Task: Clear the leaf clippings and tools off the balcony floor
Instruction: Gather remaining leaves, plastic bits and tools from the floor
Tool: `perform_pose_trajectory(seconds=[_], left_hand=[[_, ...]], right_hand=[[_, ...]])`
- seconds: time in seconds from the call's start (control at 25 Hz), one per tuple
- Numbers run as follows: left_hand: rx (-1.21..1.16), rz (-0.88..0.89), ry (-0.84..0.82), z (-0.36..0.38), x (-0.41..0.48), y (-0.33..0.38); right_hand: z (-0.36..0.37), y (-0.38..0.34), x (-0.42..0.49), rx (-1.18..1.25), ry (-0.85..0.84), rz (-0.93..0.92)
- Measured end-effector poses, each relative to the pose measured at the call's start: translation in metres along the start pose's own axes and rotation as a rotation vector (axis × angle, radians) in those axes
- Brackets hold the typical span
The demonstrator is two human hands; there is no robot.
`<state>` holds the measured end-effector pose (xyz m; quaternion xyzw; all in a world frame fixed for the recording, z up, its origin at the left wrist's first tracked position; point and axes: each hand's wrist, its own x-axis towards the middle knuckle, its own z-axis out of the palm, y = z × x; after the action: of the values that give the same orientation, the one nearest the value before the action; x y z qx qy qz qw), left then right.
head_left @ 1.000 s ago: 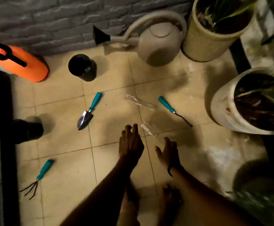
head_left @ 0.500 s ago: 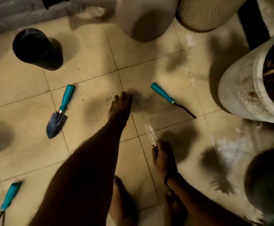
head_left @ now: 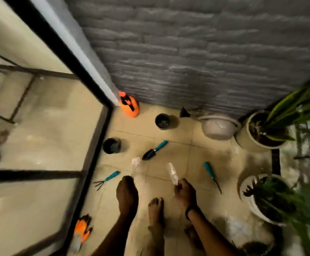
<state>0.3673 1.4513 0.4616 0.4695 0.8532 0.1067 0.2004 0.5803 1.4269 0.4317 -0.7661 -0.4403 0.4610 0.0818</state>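
The right hand (head_left: 185, 193) pinches one clipping (head_left: 172, 172); the left hand (head_left: 127, 193) touches a second clipping (head_left: 135, 164), grip unclear. The trowel (head_left: 154, 151), rake (head_left: 107, 179) and weeder (head_left: 212, 175) are left on the floor (head_left: 169, 137).

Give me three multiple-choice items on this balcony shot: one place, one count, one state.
1. Where does the orange sprayer stand?
A) in the corner by the brick wall
B) beside the white planter
C) between the feet

2. How many teal-handled tools lie on the floor?
A) two
B) three
C) five

3. What is the right hand doing?
A) lying flat on the floor
B) pinching a pale clipping
C) gripping a black pot

Answers: A, it stands at the wall's foot; B, trowel, rake and weeder; B, the strip sticks up from its curled fingers.
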Motion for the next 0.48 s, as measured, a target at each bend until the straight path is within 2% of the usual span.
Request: perform_pose_trajectory(seconds=[0.08,0.16,0.28,0.36,0.48], left_hand=[[-0.127,-0.067,0.145,-0.069,-0.032,-0.007],[-0.296,-0.172,0.303,-0.142,-0.054,-0.015],[-0.459,-0.319,0.450,-0.227,-0.101,-0.033],[-0.505,-0.403,0.566,-0.262,-0.149,-0.059],[-0.579,-0.549,0.717,-0.292,-0.231,-0.110]], right_hand=[[-0.030,-0.073,-0.045,-0.016,-0.027,-0.130],[-0.038,-0.119,-0.087,-0.078,-0.083,-0.222],[-0.036,-0.167,-0.152,-0.130,-0.163,-0.382],[-0.025,-0.190,-0.200,-0.163,-0.236,-0.503],[0.000,-0.201,-0.269,-0.272,-0.359,-0.588]])
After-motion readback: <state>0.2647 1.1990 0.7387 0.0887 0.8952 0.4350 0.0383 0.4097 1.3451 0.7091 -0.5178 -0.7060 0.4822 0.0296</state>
